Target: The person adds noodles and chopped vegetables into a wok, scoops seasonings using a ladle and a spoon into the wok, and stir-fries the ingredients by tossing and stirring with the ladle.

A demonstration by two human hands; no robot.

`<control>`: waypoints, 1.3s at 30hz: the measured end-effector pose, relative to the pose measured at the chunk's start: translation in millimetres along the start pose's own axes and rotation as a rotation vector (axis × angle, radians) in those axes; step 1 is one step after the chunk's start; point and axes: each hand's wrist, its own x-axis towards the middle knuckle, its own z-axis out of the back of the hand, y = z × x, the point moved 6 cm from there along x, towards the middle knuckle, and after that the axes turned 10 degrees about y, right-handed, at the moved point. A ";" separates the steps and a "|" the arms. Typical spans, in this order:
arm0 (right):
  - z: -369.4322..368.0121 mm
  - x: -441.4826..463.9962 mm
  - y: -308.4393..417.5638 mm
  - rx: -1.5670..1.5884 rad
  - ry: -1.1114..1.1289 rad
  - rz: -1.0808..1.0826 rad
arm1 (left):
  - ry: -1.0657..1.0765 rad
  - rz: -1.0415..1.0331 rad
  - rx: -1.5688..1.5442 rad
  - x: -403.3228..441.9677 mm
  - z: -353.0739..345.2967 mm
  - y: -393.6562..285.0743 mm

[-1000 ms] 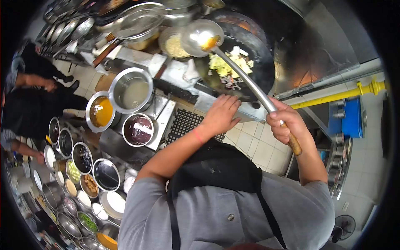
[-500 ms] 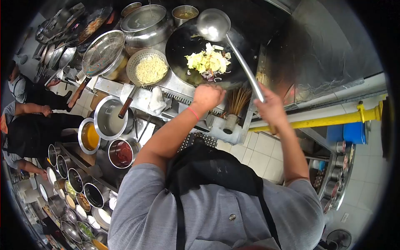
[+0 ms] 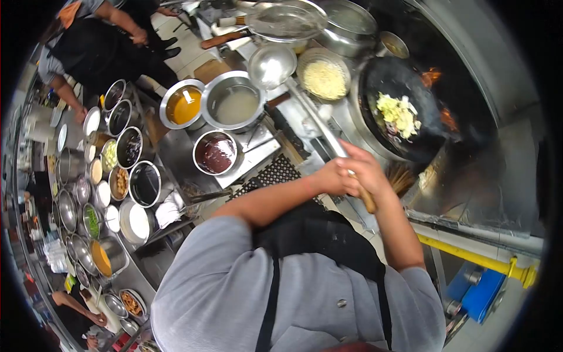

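Note:
My right hand [image 3: 368, 170] is closed around the wooden grip of a long steel ladle [image 3: 316, 117]. The ladle's bowl hangs to the left, in front of a perforated strainer [image 3: 301, 75] of pale noodles [image 3: 325, 80]. Right beside it, my left hand [image 3: 329, 178] is closed in a fist near the stove's front edge; what it holds, if anything, is hidden. Beyond both hands sits a black wok [image 3: 375, 79] with chopped cabbage [image 3: 396, 111] and sliced onion in it. Orange flames [image 3: 448, 119] show at its far side.
A bamboo brush [image 3: 402, 178] stands by the stove. To the left are pots of orange liquid [image 3: 183, 107], cloudy liquid [image 3: 234, 108] and dark red sauce [image 3: 214, 152], then several ingredient bowls. A co-worker [image 3: 88, 50] stands at upper left. A yellow pipe [image 3: 469, 256] runs right.
The view has turned left. The ladle's bowl has swung from above the wok to the left, near the noodles. My hands have come together, and flames now show by the wok.

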 end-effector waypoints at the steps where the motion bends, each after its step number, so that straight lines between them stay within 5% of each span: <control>1: -19.8 29.5 -7.2 0.049 0.014 -0.033 | -0.101 -0.097 0.934 -32.0 7.2 -18.1; 2: -35.6 61.4 -15.3 0.025 0.024 -0.071 | -0.286 -0.070 0.840 -77.6 25.1 -19.1; 3: -47.5 95.1 -25.9 0.004 0.029 -0.110 | -0.182 0.339 0.777 -122.7 39.0 -5.0; 4: -50.8 132.6 -42.7 -0.088 0.003 -0.134 | -0.167 0.488 0.655 -164.3 54.3 -14.0; 6: -50.4 191.0 -76.4 -0.479 -0.124 -0.152 | -0.290 0.567 0.570 -243.9 76.5 -23.7; 8: -38.7 234.7 -100.3 -1.141 -0.288 0.183 | -0.447 0.676 0.515 -306.7 91.3 -53.6; 12: -30.8 263.2 -119.0 -1.089 -0.332 -0.080 | -0.631 0.714 0.417 -392.0 92.0 -70.2; 14: -28.1 272.6 -123.4 -1.195 -0.333 0.123 | -0.661 0.825 0.324 -410.3 86.0 -70.4; 15: -33.9 267.7 -131.5 -0.759 -0.324 -0.182 | -0.700 0.830 0.258 -417.4 83.7 -67.7; 16: -38.1 266.5 -130.7 -0.755 -0.320 -0.186 | -0.735 0.834 0.194 -423.0 82.6 -65.6; 18: -47.2 258.9 -138.3 0.049 -0.314 -0.219 | -0.712 0.849 0.214 -424.4 83.4 -65.8; 20: -54.5 242.8 -129.6 0.218 -0.290 -0.245 | -0.687 0.845 0.200 -422.1 84.5 -64.9; 22: -60.4 225.5 -130.7 0.597 0.031 -0.340 | -0.674 0.766 0.304 -418.8 88.6 -64.0; 34: -53.4 -1.5 -5.2 1.191 0.286 0.017 | -0.394 0.672 0.483 -263.3 110.9 -105.4; 39: 10.5 -112.5 30.6 1.048 0.081 0.203 | -0.079 0.413 0.399 -123.9 63.9 -99.0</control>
